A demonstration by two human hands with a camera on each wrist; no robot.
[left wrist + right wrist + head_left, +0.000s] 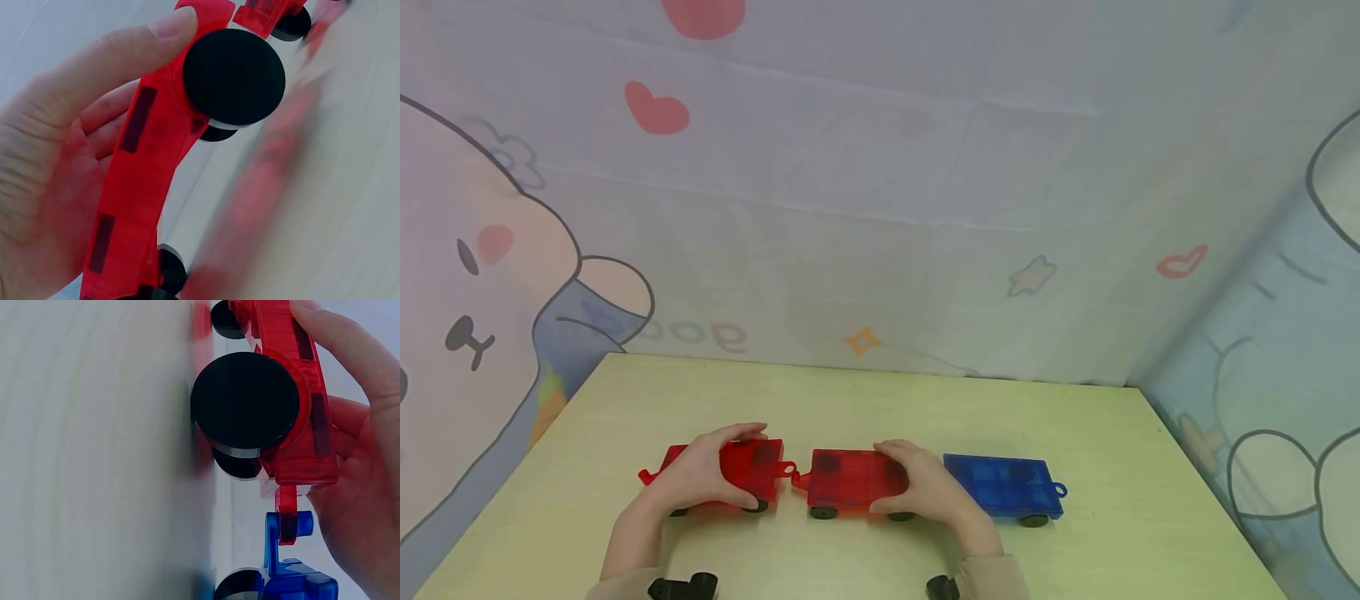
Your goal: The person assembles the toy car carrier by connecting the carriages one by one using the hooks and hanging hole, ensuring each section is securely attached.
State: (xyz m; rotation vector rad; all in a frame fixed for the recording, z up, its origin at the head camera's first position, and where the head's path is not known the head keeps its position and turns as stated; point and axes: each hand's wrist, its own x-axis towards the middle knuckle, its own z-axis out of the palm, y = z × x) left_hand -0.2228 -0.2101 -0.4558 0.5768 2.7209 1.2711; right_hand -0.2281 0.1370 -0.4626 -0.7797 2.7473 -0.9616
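Three flat translucent toy train cars stand in a row. My left hand (696, 477) grips the left red car (752, 462) from above, thumb on its near side and fingers over the far side. Around the right end of the middle red car (846, 477), my right hand (928, 483) holds on with thumb and fingers. The left car's ring meets the middle car's hook (801, 481) between the hands. Right of my right hand is a blue car (1011, 485). Its blue hook (304, 523) sits through the middle car's red ring (287, 503) in the right wrist view.
The cars are on a pale wooden table (850, 400). Behind it hangs a cloth backdrop (880, 167) printed with hearts and cartoon animals, which also covers both sides. A ring (1060, 490) sticks out from the blue car's right end, a hook (646, 477) from the left car's left end.
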